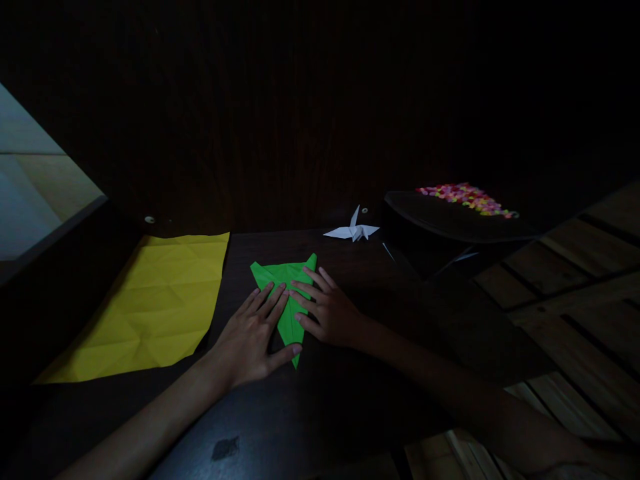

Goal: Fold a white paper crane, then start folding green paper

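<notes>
Dim room, dark wooden table (320,400). Left hand (253,337) and right hand (325,310), fingers spread flat, press a green folded paper triangle (285,277) at table centre. Creased yellow paper sheet (155,307) lies left; white paper crane (353,231) behind; slatted wooden floor (575,300) right.

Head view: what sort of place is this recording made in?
Probably a dim room at home or a craft corner, set up for origami. On a dark table both hands press a folded green paper; a creased yellow sheet and a finished white crane lie nearby.
</notes>
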Action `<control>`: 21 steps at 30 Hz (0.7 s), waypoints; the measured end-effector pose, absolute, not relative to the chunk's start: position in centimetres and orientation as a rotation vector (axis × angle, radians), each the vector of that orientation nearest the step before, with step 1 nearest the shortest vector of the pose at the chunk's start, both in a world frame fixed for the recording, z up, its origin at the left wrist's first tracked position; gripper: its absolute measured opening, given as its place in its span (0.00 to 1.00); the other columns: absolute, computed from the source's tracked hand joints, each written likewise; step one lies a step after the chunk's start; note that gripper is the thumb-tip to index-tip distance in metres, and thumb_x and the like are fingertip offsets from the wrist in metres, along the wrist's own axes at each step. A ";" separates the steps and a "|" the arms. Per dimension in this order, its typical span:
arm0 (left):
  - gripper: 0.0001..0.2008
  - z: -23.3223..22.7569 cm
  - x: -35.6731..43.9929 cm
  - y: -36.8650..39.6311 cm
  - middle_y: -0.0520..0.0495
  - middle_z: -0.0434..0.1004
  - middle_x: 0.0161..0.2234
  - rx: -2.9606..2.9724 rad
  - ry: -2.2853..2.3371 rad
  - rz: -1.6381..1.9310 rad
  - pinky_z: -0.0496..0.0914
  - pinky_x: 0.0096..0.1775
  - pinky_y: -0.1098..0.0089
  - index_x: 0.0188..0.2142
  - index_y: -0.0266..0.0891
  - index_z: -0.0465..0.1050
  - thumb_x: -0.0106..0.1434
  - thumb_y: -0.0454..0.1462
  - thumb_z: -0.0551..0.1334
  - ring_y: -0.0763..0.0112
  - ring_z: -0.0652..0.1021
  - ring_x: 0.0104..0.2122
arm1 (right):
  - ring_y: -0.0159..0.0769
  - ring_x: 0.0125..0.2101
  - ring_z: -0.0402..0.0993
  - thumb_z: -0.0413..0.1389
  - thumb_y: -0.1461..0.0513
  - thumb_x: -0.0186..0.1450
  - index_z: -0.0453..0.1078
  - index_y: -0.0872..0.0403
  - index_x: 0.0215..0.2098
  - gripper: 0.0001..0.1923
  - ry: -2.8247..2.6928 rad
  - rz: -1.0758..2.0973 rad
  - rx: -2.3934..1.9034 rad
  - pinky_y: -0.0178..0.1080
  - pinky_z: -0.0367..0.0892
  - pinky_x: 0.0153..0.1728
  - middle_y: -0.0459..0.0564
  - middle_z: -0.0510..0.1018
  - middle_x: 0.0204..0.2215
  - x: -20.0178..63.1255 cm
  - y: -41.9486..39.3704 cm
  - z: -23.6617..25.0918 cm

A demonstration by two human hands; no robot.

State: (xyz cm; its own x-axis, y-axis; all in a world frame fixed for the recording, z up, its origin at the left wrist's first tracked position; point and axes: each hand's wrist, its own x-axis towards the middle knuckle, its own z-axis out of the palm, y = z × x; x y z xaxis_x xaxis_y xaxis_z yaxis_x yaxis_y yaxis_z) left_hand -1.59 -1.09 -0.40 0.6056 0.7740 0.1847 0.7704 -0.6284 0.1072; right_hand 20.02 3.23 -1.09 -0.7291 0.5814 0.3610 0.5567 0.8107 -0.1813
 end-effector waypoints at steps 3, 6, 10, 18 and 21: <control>0.44 -0.3 -1.5 -1.1 0.32 0.53 0.65 2.807 1.354 0.310 0.56 0.60 0.47 0.66 0.30 0.50 0.62 0.59 0.52 0.46 0.57 0.64 | 0.54 0.65 0.45 0.51 0.55 0.68 0.65 0.56 0.59 0.24 -2.586 0.087 -0.871 0.63 0.44 0.62 0.55 0.68 0.59 20.0 3.3 -1.2; 0.44 -0.4 -1.5 -1.1 0.33 0.53 0.66 2.809 1.353 0.318 0.54 0.61 0.47 0.67 0.31 0.49 0.62 0.59 0.52 0.46 0.56 0.64 | 0.54 0.65 0.45 0.52 0.53 0.67 0.66 0.55 0.58 0.24 -2.573 0.103 -0.891 0.63 0.44 0.62 0.54 0.68 0.58 20.0 3.3 -1.1; 0.45 -0.6 -1.5 -1.0 0.33 0.52 0.66 2.809 1.356 0.315 0.54 0.61 0.48 0.67 0.31 0.47 0.62 0.60 0.52 0.46 0.55 0.65 | 0.56 0.64 0.47 0.56 0.45 0.61 0.68 0.57 0.57 0.33 -2.555 0.115 -0.893 0.62 0.41 0.63 0.57 0.69 0.58 19.9 3.3 -1.2; 0.45 -0.8 -1.7 -1.1 0.34 0.53 0.66 2.791 1.350 0.356 0.52 0.62 0.50 0.67 0.32 0.47 0.61 0.60 0.52 0.49 0.56 0.65 | 0.55 0.62 0.53 0.59 0.42 0.57 0.73 0.53 0.53 0.32 -2.489 0.097 -0.934 0.62 0.43 0.62 0.54 0.73 0.54 19.5 3.9 -1.6; 0.46 -0.8 -1.7 -1.1 0.35 0.53 0.66 2.774 1.351 0.370 0.52 0.62 0.50 0.67 0.33 0.46 0.61 0.60 0.53 0.49 0.56 0.65 | 0.54 0.60 0.56 0.61 0.45 0.58 0.76 0.49 0.47 0.25 -2.463 0.100 -0.935 0.60 0.45 0.61 0.51 0.75 0.51 19.4 4.5 -1.5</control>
State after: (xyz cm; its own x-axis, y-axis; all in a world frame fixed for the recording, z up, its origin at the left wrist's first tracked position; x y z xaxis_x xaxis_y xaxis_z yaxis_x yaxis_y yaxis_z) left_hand -1.70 -1.07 -0.81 0.5935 0.7802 0.1975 0.7721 -0.6212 0.1339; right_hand 19.38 4.48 -1.53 -0.6393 0.6398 0.4265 0.6030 0.7614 -0.2381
